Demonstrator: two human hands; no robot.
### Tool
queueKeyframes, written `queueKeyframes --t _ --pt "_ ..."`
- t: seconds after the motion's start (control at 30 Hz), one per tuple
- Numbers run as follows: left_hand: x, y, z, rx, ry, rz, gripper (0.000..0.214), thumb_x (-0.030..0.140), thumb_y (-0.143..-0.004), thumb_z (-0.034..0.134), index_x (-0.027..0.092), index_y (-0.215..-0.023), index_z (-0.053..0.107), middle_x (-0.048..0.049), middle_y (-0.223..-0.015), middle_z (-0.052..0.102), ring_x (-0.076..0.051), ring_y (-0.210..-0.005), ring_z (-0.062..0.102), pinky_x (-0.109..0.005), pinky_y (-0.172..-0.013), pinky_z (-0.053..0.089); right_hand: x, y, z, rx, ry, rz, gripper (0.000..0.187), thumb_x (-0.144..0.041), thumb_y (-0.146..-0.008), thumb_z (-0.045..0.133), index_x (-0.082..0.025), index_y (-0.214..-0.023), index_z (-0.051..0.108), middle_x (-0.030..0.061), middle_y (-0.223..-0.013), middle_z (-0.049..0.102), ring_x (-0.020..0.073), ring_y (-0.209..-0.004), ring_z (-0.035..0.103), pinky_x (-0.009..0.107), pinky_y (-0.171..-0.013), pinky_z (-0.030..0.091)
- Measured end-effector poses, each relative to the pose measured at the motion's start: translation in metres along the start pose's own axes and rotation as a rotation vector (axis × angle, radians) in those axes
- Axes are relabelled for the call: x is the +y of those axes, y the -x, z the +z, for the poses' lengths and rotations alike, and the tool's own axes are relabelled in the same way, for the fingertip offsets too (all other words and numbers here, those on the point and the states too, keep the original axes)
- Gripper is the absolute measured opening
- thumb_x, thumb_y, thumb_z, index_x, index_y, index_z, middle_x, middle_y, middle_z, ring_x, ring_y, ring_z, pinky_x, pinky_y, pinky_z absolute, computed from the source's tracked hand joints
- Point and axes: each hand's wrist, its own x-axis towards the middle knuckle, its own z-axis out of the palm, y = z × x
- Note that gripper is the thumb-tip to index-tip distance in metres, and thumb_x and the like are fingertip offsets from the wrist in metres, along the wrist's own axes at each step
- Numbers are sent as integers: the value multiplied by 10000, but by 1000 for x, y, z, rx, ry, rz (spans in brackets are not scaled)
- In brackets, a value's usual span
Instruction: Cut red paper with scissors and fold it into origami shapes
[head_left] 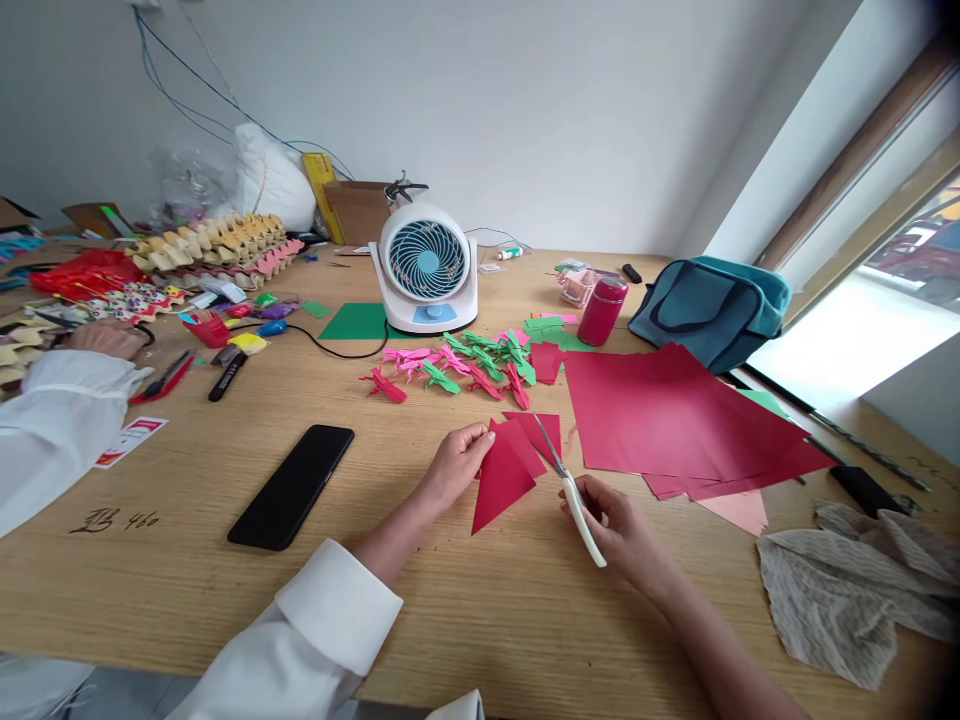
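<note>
My left hand (pixel 459 462) pinches a piece of red paper (pixel 501 487) by its upper left corner, above the table. Another red strip overlaps it on the right, and a further red piece (pixel 546 432) lies just behind. In my right hand (pixel 611 520) is a pair of scissors (pixel 579 510) with white handles. Their blades point up and left, beside the red paper's right edge. Whether the blades are fully closed is hard to make out. Beyond my hands lie several folded paper shapes (pixel 480 362) in red, pink and green.
Large red sheets (pixel 675 420) spread to the right, near a red canister (pixel 602 311) and a teal bag (pixel 709 310). A white fan (pixel 427 270) stands behind. A black phone (pixel 292 487) lies left; another person's hand (pixel 112 340) rests farther left. A cloth (pixel 840 590) lies at right.
</note>
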Motion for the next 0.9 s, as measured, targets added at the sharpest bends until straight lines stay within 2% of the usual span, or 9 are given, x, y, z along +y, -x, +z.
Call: queueKeyframes --t 0.13,0.23,0.43,0.53,0.67,0.8,0.9 --pt "-6 -7 -3 40 6 -40 277 417 -756 567 190 -651 447 62 -569 419 -90 -520 396 -187 -483 333 18 -5 -21 221 409 -25 210 -399 -880 538 -209 -792 530 6 -667 554 160 -616 478 285 -596 315" --pt "-11 -11 -5 56 19 -28 202 364 -726 572 180 -680 501 57 -587 463 -91 -537 413 -189 -497 331 37 -9 -40 356 600 33 240 -446 -869 533 -212 -857 583 43 -782 631 193 -669 553 298 -615 334" --pt "-14 -13 -7 81 77 -11 166 302 -682 624 159 -690 539 39 -626 536 -86 -567 424 -184 -511 296 62 -6 -72 465 895 322 429 -548 -890 449 -201 -1045 650 108 -975 667 260 -795 641 339 -633 399" --pt "-10 -11 -7 75 123 -24 197 325 -680 647 155 -713 554 34 -640 552 -77 -557 422 -179 -495 277 69 -3 -80 461 940 400 496 -579 -895 413 -187 -1060 669 131 -1010 671 294 -873 652 373 -667 429" --pt "-5 -9 -7 66 200 -57 262 369 -666 679 155 -722 541 46 -609 527 -52 -497 371 -176 -458 232 76 -2 -83 438 941 452 492 -562 -869 460 -182 -1084 686 148 -1045 675 313 -933 650 404 -724 440" --pt "-1 -7 -8 52 283 -87 318 402 -650 715 149 -748 548 46 -624 535 -26 -457 355 -170 -439 210 79 -1 -87 462 928 429 464 -537 -860 485 -180 -1054 710 158 -1005 669 317 -913 639 415 -742 442" --pt "2 -6 -6 50 347 -99 366 416 -618 751 147 -787 569 42 -656 554 -22 -467 393 -163 -441 227 72 -2 -82 585 867 334 446 -521 -861 495 -165 -1017 715 177 -974 660 328 -919 620 426 -774 443"
